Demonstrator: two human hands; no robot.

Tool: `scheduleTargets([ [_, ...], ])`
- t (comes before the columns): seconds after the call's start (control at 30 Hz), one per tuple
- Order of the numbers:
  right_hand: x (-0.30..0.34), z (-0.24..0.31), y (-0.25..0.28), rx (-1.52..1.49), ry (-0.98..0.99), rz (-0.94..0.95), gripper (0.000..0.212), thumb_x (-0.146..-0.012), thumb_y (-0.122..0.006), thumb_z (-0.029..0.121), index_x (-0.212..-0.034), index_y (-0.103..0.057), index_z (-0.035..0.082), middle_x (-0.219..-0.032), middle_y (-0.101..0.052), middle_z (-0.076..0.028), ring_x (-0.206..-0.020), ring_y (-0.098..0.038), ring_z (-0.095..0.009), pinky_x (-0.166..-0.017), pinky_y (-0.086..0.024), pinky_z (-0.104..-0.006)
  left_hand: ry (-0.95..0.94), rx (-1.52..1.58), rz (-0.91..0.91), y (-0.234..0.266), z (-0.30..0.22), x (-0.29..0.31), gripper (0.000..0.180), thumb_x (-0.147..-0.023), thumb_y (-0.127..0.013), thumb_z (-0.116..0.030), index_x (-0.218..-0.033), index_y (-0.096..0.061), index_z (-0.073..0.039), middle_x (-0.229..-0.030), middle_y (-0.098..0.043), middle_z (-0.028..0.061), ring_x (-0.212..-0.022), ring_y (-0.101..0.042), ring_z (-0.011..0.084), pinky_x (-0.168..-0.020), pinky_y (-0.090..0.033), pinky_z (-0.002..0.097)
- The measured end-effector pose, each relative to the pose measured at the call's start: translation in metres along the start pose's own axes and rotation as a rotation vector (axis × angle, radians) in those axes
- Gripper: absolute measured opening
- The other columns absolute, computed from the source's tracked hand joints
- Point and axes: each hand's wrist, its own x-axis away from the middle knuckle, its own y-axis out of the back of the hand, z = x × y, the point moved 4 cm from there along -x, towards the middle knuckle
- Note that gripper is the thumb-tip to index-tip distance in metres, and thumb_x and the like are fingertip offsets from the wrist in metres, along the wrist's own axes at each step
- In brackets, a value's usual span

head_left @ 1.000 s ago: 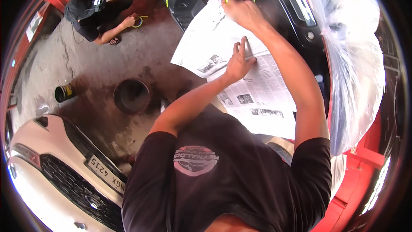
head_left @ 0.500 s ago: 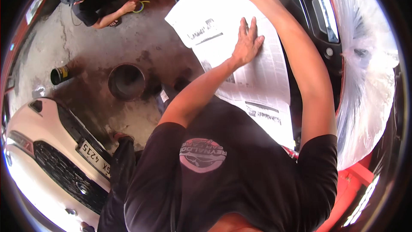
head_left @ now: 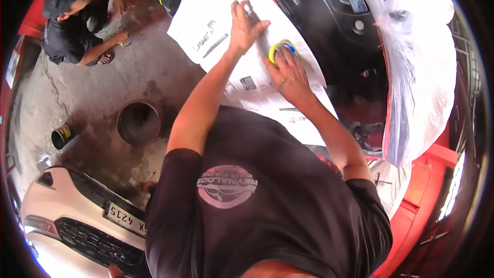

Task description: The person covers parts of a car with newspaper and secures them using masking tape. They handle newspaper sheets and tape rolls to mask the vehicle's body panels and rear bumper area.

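Note:
A large sheet of newspaper (head_left: 206, 7) lies spread before me over a black car part. My left hand (head_left: 245, 30) rests on its upper middle, thumb spread away from slightly bent fingers, with nothing visible in it. Closer to me and to the right, my right hand (head_left: 292, 78) has its fingers on a yellow roll of masking tape (head_left: 274, 51) with a blue patch inside its ring. The roll is against the paper; my fingers cover part of it.
On the left a co-worker (head_left: 69, 18) in black crouches, one hand at a small yellow ring. A bucket (head_left: 139, 123) and a small can (head_left: 63, 136) are on the concrete floor. A white car (head_left: 77, 206) stands lower left. Clear plastic film (head_left: 417, 72) covers bodywork on the right.
My right hand has come back from the paper's far edge and now has the tape roll. My left hand has moved farther up the paper. The co-worker's arms have shifted.

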Motion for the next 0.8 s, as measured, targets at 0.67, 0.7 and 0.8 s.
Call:
scheduleTargets([
  [0.67,-0.053,-0.005,-0.021,-0.450,-0.178,0.143,0.042,-0.089,-0.058,0.011,-0.131,-0.062,0.009,-0.102,-0.065,-0.016,-0.097,-0.062,-0.037,-0.087,-0.049,-0.0493,0.300,0.100,0.168,0.029,0.022,-0.037,0.134,-0.063,-0.087,-0.055,-0.162,-0.004,-0.019,-0.159,-0.005,0.0383,-0.149,-0.016,0.0501,-0.118,-0.031,0.0531],
  [0.7,-0.056,-0.008,-0.021,-0.485,-0.209,0.146,0.043,-0.089,-0.057,0.011,-0.132,-0.061,0.009,-0.103,-0.065,-0.017,-0.098,-0.062,-0.038,-0.089,-0.048,-0.0493,0.308,0.111,0.174,0.027,0.023,-0.041,0.134,-0.063,-0.087,-0.055,-0.162,-0.004,-0.019,-0.159,-0.005,0.0388,-0.149,-0.016,0.0505,-0.118,-0.032,0.0527],
  [0.8,-0.065,-0.009,-0.014,-0.608,-0.292,0.132,0.044,-0.090,-0.056,0.010,-0.134,-0.060,0.009,-0.117,-0.065,-0.021,-0.109,-0.060,-0.040,-0.095,-0.047,-0.0465,0.310,0.116,0.185,0.028,0.028,-0.045,0.132,-0.066,-0.086,-0.055,-0.162,-0.003,-0.019,-0.158,-0.006,0.0404,-0.149,-0.016,0.0515,-0.118,-0.032,0.0521],
])
